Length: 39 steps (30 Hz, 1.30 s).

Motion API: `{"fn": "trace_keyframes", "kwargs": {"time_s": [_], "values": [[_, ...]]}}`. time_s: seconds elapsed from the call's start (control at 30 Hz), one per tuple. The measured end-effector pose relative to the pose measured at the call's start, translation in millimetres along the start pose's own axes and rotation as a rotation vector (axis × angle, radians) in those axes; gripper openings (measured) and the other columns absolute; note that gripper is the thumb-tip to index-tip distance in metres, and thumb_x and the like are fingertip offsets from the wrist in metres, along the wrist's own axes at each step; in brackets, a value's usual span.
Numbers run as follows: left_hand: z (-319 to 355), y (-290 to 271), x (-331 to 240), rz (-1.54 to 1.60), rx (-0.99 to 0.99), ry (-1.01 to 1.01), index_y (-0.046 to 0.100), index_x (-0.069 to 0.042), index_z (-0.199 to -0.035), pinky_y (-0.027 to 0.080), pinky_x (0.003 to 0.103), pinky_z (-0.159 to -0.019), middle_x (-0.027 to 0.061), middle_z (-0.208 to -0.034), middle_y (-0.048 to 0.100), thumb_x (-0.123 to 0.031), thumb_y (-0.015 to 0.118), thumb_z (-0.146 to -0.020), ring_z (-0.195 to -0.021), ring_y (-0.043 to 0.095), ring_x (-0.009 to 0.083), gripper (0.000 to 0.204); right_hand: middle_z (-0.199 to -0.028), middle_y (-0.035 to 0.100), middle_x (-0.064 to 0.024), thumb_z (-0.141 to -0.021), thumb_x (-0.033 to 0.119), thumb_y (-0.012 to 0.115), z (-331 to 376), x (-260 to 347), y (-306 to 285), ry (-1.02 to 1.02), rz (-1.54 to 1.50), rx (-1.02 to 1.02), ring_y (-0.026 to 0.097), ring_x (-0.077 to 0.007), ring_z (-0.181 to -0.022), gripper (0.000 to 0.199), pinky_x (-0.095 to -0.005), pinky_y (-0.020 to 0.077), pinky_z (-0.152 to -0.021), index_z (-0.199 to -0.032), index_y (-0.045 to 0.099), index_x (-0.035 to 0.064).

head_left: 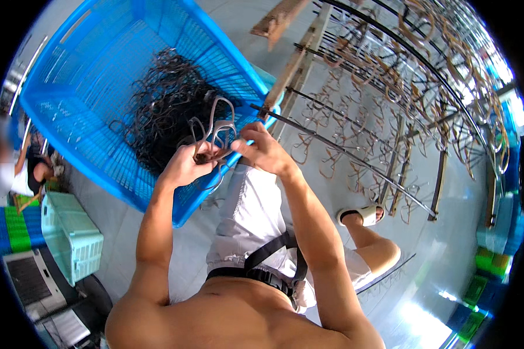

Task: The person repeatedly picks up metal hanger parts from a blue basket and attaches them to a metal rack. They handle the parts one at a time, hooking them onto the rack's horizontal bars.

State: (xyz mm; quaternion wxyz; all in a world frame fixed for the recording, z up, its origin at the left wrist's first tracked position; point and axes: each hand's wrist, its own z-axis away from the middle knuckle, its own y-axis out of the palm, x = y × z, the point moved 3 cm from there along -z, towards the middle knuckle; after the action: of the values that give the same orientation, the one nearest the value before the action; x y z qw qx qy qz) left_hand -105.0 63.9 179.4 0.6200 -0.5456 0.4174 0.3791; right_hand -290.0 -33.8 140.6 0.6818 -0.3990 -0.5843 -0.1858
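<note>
Eyeglass frames (pixel 214 129) pinched between both hands' grip, above blue crate (pixel 87 87)

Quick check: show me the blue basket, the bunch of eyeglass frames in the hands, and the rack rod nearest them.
blue basket (pixel 75 110): head view, its bare mesh wall.
bunch of eyeglass frames (pixel 215 125): head view, the upper loops.
rack rod (pixel 343 152): head view, mid-length of the dark bar.

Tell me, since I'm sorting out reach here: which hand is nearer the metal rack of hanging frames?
Right. The right hand is beside the rack; the left hand is farther away, over the blue basket.
</note>
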Motion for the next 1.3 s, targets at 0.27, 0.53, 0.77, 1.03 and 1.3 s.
{"fn": "trace_keyframes", "kwargs": {"time_s": [0.27,0.53,0.77,1.03,1.3], "values": [[-15.3,5.1,17.0,0.751,0.162,-0.141,0.050,-0.001,-0.115,0.049,0.023,-0.067,0.0087,-0.099,0.061,0.000,0.063,-0.079,-0.081,0.061,0.0133,0.038,-0.084,0.065,-0.0141,-0.085,0.028,0.065,25.0,14.9,16.2,-0.147,-0.308,0.130,0.061,-0.0210,-0.078,0.029,-0.0314,0.0477,-0.072,-0.098,0.063,0.0026],[-53.2,-24.5,40.9,0.592,-0.474,-0.263,0.056,-0.009,-0.108,0.049,0.031,-0.066,0.0069,-0.090,0.063,-0.015,0.063,-0.079,-0.073,0.057,0.0147,0.031,-0.070,0.060,-0.0097,-0.083,0.024,0.064,60.5,25.2,-16.0,-0.476,0.241,-0.398,0.059,-0.0281,-0.064,0.016,-0.0371,0.0450,-0.060,-0.086,0.065,0.0092],[-36.8,-34.9,30.6,0.077,-0.257,-0.292,0.054,-0.006,-0.111,0.049,0.022,-0.063,0.0042,-0.098,0.057,-0.014,0.053,-0.088,-0.080,0.053,0.0102,0.025,-0.058,0.049,-0.0021,-0.090,0.017,0.046,292.9,27.8,-200.3,-0.156,-0.199,-1.285,0.045,-0.0124,-0.048,0.019,-0.0266,0.0370,-0.044,-0.075,0.052,0.0063],[-68.2,-58.6,24.4,-0.270,-0.672,0.203,0.052,0.003,-0.112,0.049,0.027,-0.073,0.0105,-0.105,0.059,-0.009,0.050,-0.091,-0.090,0.057,0.0175,0.025,-0.059,0.043,0.0004,-0.093,0.012,0.039,399.2,-73.9,-310.6,-0.073,-0.446,-1.756,0.039,-0.0077,-0.040,0.015,-0.0225,0.0321,-0.035,-0.097,0.051,0.0030],[-61.9,-34.8,94.8,-0.197,-0.638,0.056,0.054,0.003,-0.107,0.046,0.025,-0.071,0.0088,-0.103,0.061,-0.010,0.048,-0.090,-0.093,0.060,0.0166,0.022,-0.061,0.043,0.0028,-0.091,0.008,0.041,367.5,-95.0,-301.6,-0.009,-0.522,-1.642,0.037,-0.0050,-0.044,0.026,-0.0209,0.0311,-0.038,-0.112,0.053,0.0008]]}}
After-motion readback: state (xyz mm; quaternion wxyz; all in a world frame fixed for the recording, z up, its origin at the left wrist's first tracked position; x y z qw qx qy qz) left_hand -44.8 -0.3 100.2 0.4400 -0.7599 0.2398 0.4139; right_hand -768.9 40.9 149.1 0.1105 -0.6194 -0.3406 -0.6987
